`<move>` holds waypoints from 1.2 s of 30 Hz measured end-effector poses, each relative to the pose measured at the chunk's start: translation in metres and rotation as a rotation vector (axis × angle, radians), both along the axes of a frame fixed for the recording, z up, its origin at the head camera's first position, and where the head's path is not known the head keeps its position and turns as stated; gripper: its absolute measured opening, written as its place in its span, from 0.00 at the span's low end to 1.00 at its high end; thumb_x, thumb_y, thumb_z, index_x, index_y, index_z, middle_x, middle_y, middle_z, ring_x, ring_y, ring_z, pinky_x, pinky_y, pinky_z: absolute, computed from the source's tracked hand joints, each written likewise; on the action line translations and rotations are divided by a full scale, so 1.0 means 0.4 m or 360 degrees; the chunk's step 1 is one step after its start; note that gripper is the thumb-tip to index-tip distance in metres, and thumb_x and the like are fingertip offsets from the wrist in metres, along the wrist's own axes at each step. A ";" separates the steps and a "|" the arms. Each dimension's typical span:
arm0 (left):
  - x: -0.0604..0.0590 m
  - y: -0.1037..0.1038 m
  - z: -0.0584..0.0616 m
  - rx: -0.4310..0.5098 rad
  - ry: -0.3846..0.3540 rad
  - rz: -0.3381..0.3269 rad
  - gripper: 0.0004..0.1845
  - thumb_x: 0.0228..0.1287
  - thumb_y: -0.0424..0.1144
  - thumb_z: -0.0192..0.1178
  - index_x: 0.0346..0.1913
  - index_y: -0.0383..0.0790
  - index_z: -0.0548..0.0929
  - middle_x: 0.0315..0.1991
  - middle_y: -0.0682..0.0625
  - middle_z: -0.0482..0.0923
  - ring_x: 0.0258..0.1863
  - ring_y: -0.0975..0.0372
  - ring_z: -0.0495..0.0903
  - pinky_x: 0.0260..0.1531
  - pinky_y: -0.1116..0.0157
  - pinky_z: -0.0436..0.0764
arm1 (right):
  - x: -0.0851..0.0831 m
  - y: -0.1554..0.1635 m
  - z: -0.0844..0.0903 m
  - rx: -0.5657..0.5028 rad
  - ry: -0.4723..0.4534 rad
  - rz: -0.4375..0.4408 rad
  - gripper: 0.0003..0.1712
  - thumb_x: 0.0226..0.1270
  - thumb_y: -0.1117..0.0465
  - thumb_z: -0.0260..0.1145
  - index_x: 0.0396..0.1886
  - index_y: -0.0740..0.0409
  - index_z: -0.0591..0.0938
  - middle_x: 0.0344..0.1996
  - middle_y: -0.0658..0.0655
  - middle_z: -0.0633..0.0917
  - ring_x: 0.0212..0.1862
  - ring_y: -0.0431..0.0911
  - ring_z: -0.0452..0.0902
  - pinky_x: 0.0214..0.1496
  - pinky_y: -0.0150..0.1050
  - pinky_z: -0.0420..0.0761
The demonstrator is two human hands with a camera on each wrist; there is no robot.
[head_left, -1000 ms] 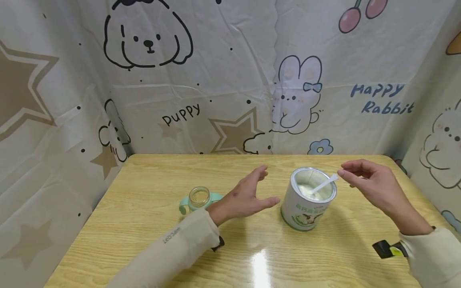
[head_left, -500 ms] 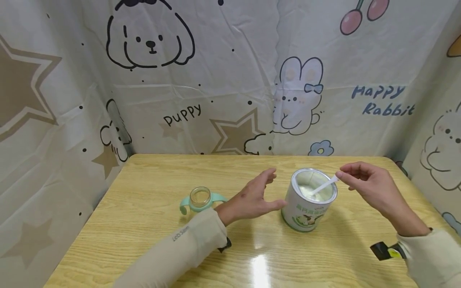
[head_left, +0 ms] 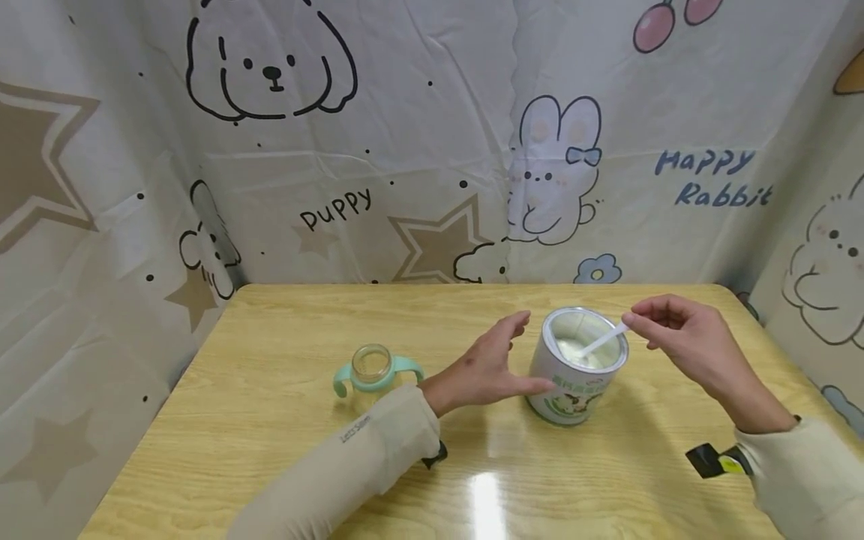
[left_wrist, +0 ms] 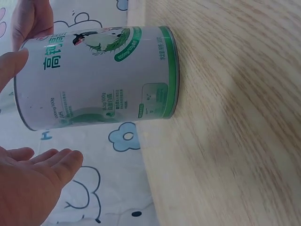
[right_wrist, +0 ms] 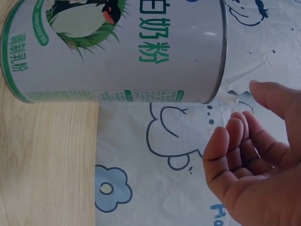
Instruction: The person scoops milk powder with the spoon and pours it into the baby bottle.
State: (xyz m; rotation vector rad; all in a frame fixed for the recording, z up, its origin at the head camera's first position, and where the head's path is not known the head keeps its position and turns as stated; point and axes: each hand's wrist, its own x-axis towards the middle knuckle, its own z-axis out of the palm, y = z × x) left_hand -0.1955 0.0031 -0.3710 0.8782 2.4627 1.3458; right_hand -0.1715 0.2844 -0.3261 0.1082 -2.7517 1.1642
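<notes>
A white and green milk powder tin (head_left: 563, 397) stands uncovered on the table, pale powder inside. A white scoop (head_left: 603, 340) leans in it, its handle over the right rim. My left hand (head_left: 482, 367) is spread at the tin's left side. In the left wrist view its thumb (left_wrist: 11, 66) overlaps the tin's rim, while the other fingers (left_wrist: 63, 169) stand apart from the wall; whether the thumb touches cannot be told. My right hand (head_left: 688, 345) has thumb and fingers around the scoop handle's end; the right wrist view shows a gap between them and the handle tip (right_wrist: 229, 97).
A baby bottle (head_left: 371, 367) without a lid, with mint green handles, stands left of the tin, behind the left forearm. The wooden table (head_left: 283, 315) ends at a printed cloth (head_left: 432, 150) at the back. Cloth also hangs at both sides.
My left hand has moved right, up to the tin. My right hand has come in leftward until its fingertips are at the scoop's handle. The tin and bottle stay put.
</notes>
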 end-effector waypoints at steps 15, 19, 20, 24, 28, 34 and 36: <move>-0.015 0.036 -0.009 0.0087 -0.0005 0.0024 0.61 0.48 0.45 0.81 0.79 0.40 0.51 0.77 0.44 0.56 0.74 0.58 0.59 0.70 0.65 0.65 | -0.008 -0.011 0.004 -0.0033 0.0000 -0.0006 0.24 0.72 0.50 0.66 0.50 0.68 0.79 0.39 0.59 0.82 0.30 0.38 0.77 0.29 0.29 0.80; -0.023 0.051 -0.020 0.0134 0.0032 0.0012 0.60 0.46 0.45 0.82 0.78 0.40 0.53 0.75 0.45 0.59 0.73 0.59 0.60 0.70 0.65 0.65 | -0.009 -0.013 0.002 -0.0045 -0.0001 -0.0009 0.23 0.72 0.51 0.66 0.48 0.68 0.80 0.36 0.57 0.82 0.28 0.40 0.76 0.27 0.30 0.79; -0.025 0.055 -0.023 0.0151 0.0044 0.0004 0.60 0.46 0.45 0.82 0.78 0.41 0.54 0.74 0.45 0.61 0.72 0.59 0.61 0.70 0.64 0.66 | -0.008 -0.013 0.001 -0.0052 -0.0006 -0.0011 0.22 0.72 0.51 0.66 0.48 0.68 0.80 0.35 0.56 0.82 0.28 0.40 0.76 0.27 0.30 0.79; -0.033 0.071 -0.033 0.0243 0.0080 -0.0039 0.55 0.45 0.43 0.83 0.74 0.41 0.59 0.67 0.48 0.70 0.68 0.62 0.67 0.69 0.60 0.67 | -0.007 -0.016 -0.001 -0.0058 -0.0045 -0.0021 0.23 0.71 0.49 0.66 0.46 0.67 0.80 0.31 0.54 0.81 0.27 0.41 0.75 0.23 0.32 0.76; -0.035 0.085 -0.042 0.0289 0.0058 -0.0029 0.57 0.44 0.42 0.83 0.75 0.41 0.58 0.66 0.49 0.71 0.66 0.64 0.69 0.69 0.61 0.67 | -0.006 -0.019 -0.001 -0.0033 -0.0067 -0.0021 0.24 0.71 0.47 0.66 0.44 0.67 0.81 0.28 0.54 0.81 0.26 0.42 0.73 0.20 0.34 0.71; -0.031 0.101 -0.046 0.0267 -0.0011 0.0029 0.59 0.44 0.42 0.83 0.77 0.41 0.57 0.67 0.49 0.70 0.63 0.65 0.71 0.64 0.67 0.71 | -0.002 -0.025 0.005 0.0058 -0.0022 -0.0009 0.22 0.70 0.48 0.68 0.43 0.65 0.84 0.27 0.56 0.83 0.25 0.42 0.73 0.19 0.35 0.72; -0.030 0.103 -0.045 0.0264 -0.0026 0.0042 0.58 0.44 0.42 0.83 0.76 0.42 0.57 0.66 0.50 0.70 0.61 0.66 0.72 0.62 0.68 0.72 | 0.000 -0.029 0.007 0.0106 0.0021 -0.0024 0.21 0.69 0.49 0.69 0.42 0.65 0.84 0.28 0.57 0.85 0.26 0.41 0.75 0.18 0.34 0.74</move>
